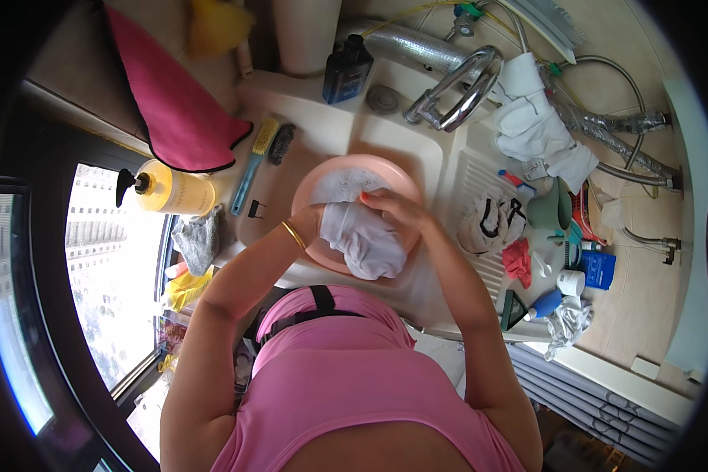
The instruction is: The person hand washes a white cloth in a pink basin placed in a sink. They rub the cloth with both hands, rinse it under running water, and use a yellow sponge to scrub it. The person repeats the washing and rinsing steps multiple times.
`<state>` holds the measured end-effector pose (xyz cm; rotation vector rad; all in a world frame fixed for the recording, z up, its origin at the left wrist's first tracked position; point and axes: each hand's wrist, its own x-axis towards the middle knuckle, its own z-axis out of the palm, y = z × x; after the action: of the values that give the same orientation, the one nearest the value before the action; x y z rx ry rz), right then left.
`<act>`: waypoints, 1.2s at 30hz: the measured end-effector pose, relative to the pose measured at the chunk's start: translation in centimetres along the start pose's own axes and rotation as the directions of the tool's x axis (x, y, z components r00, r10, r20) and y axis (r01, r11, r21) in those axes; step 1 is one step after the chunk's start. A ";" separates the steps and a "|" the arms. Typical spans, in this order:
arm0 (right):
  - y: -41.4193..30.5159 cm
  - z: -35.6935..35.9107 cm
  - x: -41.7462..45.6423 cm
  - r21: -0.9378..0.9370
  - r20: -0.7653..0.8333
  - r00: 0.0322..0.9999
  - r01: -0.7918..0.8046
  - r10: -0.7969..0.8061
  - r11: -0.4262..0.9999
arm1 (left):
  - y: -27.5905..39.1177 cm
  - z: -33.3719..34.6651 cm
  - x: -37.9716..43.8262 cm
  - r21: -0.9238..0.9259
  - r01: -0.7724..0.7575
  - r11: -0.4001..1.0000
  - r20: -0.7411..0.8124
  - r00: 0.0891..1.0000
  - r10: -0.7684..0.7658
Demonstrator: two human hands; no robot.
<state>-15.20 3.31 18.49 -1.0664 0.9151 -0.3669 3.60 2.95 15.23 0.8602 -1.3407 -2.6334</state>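
A wet white cloth garment (374, 239) is bunched over a pink plastic basin (410, 177) in the sink. My left hand (314, 219) reaches into the garment's opening, a gold bangle at the wrist; the fingers are hidden inside the fabric. From the right, my right hand (396, 207) holds the upper edge of the cloth with bent fingers, a red nail showing. Soapy water with white foam (348, 184) fills the basin behind the cloth.
Left of the basin lie a blue-handled scrub brush (253, 165) and a dark bristle brush (282, 144). A chrome faucet (457, 94) arches behind. White cloths (537, 127) hang at right, above a ribbed washboard (478, 168). A yellow pump bottle (180, 192) stands by the window.
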 end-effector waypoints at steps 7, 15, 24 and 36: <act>4.0 -2.7 -1.4 0.139 -0.410 0.884 0.306 -0.227 0.942 | 0.3 -2.7 -2.3 -0.464 0.075 0.883 0.069 0.996 -0.048; 4.8 -0.1 0.1 0.317 -0.748 0.654 0.501 -0.112 0.806 | 1.0 -3.4 -1.1 0.439 -0.386 0.811 -0.311 0.782 0.540; 4.1 5.6 3.7 -0.475 -0.812 0.424 -0.078 -0.402 0.877 | -1.0 1.0 4.9 -0.597 -0.415 0.686 -0.571 0.821 0.000; 3.7 6.4 4.0 -0.472 -0.867 0.272 -0.174 -0.418 0.865 | 0.6 3.6 5.9 -0.583 -0.479 0.656 -0.662 0.748 -0.043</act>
<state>-8.37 6.22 14.55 -1.3772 2.1629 -1.0595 -3.27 3.48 14.74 1.1463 -0.1456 -2.0321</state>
